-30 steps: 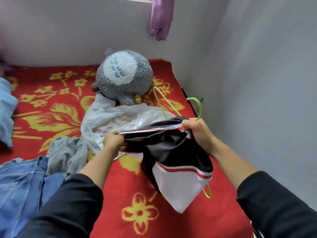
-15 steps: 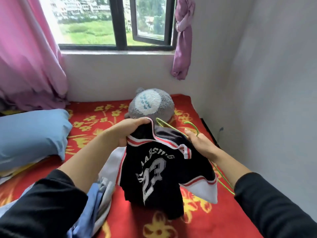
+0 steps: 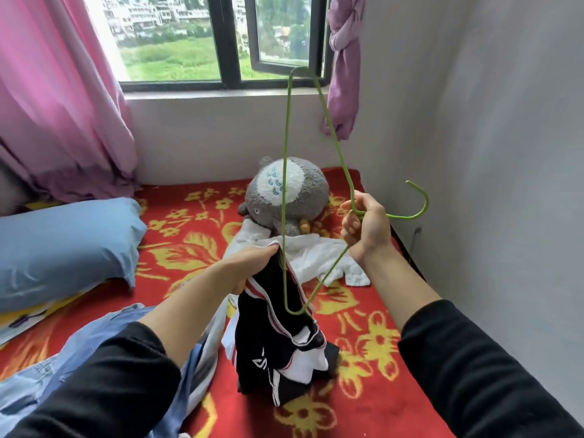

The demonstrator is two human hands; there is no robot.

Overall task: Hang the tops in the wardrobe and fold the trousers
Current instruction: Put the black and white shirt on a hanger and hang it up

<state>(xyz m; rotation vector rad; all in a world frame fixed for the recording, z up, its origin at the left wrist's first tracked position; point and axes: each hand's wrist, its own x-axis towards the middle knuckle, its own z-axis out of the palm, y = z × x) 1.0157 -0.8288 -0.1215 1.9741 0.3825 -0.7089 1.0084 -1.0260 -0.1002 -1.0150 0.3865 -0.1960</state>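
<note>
Daylight is streaming in through the window at the top, slightly washing out the view beyond the glass and making the pink curtain glow, while the bedspread is lying in soft, even light with only faint shadows. The thin green hanger is showing crisp against the pale wall, but the black jersey is losing detail in its dark folds. The wide lens is bowing the wall and window frame near the edges and stretching the black sleeves at the bottom corners.
</note>
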